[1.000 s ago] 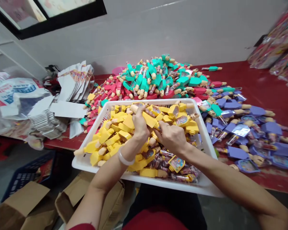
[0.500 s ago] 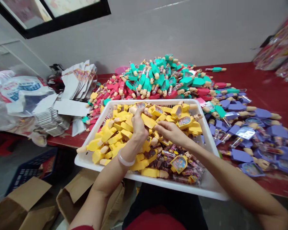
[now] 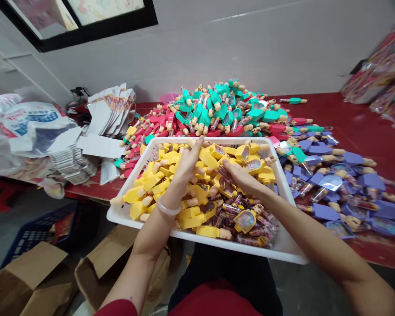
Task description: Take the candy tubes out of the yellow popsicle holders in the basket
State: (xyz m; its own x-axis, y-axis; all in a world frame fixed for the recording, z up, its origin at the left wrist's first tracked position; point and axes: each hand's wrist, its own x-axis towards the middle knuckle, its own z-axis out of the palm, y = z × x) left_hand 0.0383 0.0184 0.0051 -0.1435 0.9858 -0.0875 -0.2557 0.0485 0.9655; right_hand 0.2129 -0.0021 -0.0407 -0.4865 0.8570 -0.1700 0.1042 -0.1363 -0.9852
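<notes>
In the head view, my left hand (image 3: 188, 163), with a pale bangle on its wrist, is closed around a yellow plastic toy (image 3: 208, 158) above the tray; its fingers are partly hidden. My right hand (image 3: 239, 176) is just to the right, its fingers closed on a small clear tube (image 3: 224, 173) with dark contents. Both hands are over a white plastic tray (image 3: 207, 242). It holds many yellow toys (image 3: 151, 180) with beige ends, some with a picture window, and a heap of clear-wrapped tubes (image 3: 230, 210) at the front right.
Behind the tray, green toys (image 3: 202, 115) and red toys (image 3: 159, 123) lie piled on the red table (image 3: 352, 127). Purple toys (image 3: 375, 182) spread to the right. Stacked white cards (image 3: 70, 162) stand left. Open cardboard boxes (image 3: 36, 272) and a blue basket (image 3: 39, 232) sit below.
My hands have moved apart. The right hand has drawn back slightly from the yellow toy, and a clear tube now shows at its fingers. The camera view has shifted slightly.
</notes>
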